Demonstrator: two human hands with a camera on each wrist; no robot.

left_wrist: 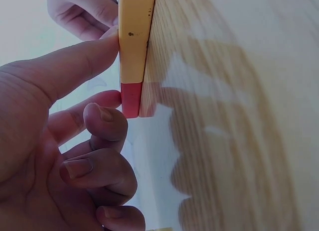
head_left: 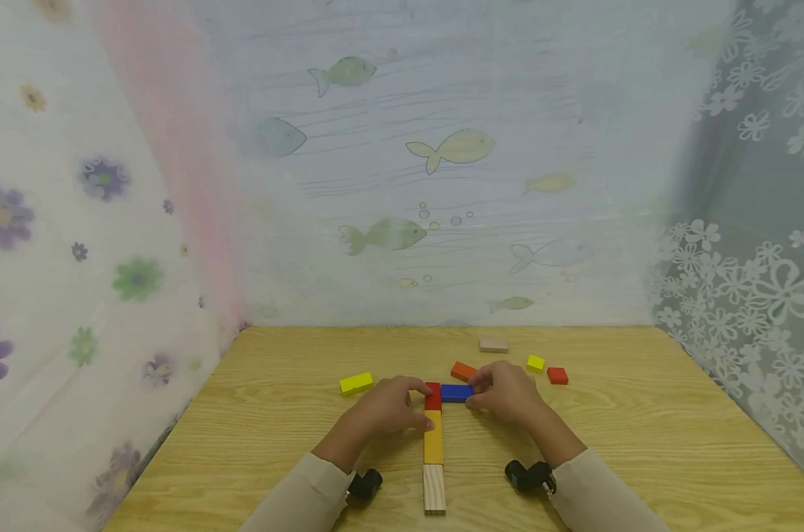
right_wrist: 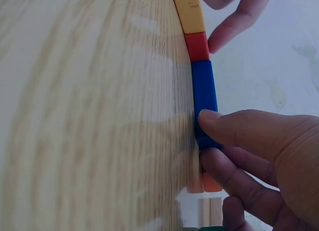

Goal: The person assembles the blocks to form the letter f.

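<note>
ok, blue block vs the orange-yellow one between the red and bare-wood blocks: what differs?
Colour: the blue block is deep blue; the orange-yellow block is warm yellow.
Pose: the blue block lies crosswise; the orange-yellow block runs lengthwise away from the person.
Contact: the right grip pinches the blue block; the left grip only touches the orange-yellow block with its thumb.
Shared: both are oblong and appear to meet the red block.

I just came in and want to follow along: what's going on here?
A person's right hand holds a blue block by one end, with its other end against a red block. The left hand touches that red block and the amber block next in the row. A bare wood block continues the row toward the person. Other blocks lie loose on the table.
</note>
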